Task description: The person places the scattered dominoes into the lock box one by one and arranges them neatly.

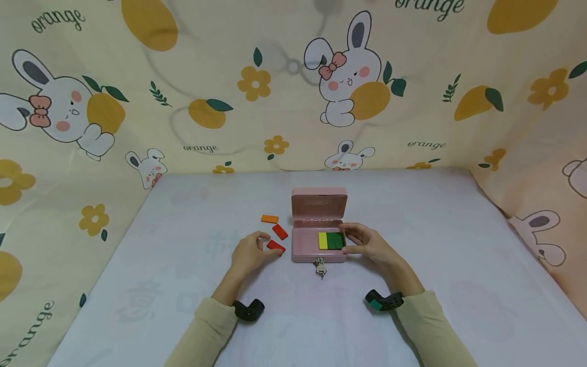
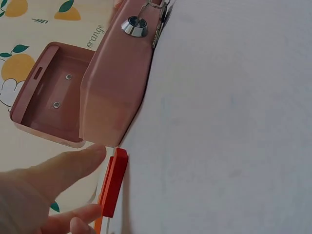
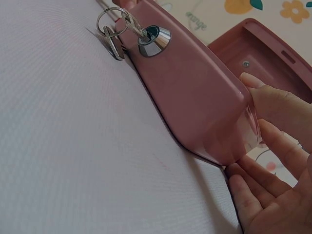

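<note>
A pink cash box [image 1: 300, 255] stands on the table with its lid [image 1: 319, 206] raised. Inside, at the right, a yellow block [image 1: 323, 241] lies beside green blocks [image 1: 335, 241]. My right hand [image 1: 371, 244] grips the box's right side, its thumb at the rim in the right wrist view. Left of the box, my left hand [image 1: 249, 252] has thumb and fingers spread around a red block [image 2: 116, 183] that lies on the table; whether they touch it I cannot tell. Another red block [image 1: 280, 232] and an orange block [image 1: 269, 218] lie just behind.
Keys on a ring [image 3: 112, 29] hang from the lock [image 3: 155, 41] on the box's front. A white cloth [image 1: 183, 265] covers the table. Printed cloth walls [image 1: 275, 117] rise behind it and at both sides. Each wrist wears a black band [image 1: 249, 310].
</note>
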`<state>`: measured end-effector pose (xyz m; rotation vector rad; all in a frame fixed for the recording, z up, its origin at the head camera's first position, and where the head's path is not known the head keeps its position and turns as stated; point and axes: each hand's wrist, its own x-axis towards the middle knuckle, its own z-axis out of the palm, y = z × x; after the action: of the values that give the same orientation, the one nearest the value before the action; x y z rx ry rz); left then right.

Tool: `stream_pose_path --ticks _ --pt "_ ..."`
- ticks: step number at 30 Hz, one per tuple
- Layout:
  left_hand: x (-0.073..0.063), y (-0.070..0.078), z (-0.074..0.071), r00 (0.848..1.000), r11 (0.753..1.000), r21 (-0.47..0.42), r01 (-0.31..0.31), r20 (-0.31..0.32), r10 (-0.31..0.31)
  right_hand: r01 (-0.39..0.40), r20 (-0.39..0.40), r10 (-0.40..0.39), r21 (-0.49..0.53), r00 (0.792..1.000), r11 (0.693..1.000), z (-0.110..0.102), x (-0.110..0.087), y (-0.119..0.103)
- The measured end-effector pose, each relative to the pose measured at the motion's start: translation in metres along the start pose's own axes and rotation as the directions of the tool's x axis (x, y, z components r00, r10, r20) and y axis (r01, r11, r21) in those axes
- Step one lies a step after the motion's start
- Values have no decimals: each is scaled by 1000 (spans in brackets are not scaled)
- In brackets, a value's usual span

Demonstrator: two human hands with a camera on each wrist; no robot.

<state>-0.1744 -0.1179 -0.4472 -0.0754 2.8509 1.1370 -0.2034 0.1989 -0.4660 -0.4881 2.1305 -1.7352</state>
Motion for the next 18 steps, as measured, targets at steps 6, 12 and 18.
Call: stream_pose_path --ticks 6,12,18 --pt "0 -1 3 1000 999 21 26 16 -27 14 3 -14 -18 1000 1000 0 0 0" --pt "1 -2 4 999 1000 18 10 43 -11 -1 -3 1 -12 1000 1000 -1 0 0" --pt "4 -5 1 994 999 -15 -50 96 52 -13 -1 13 -8 1000 1000 -1 0 0"
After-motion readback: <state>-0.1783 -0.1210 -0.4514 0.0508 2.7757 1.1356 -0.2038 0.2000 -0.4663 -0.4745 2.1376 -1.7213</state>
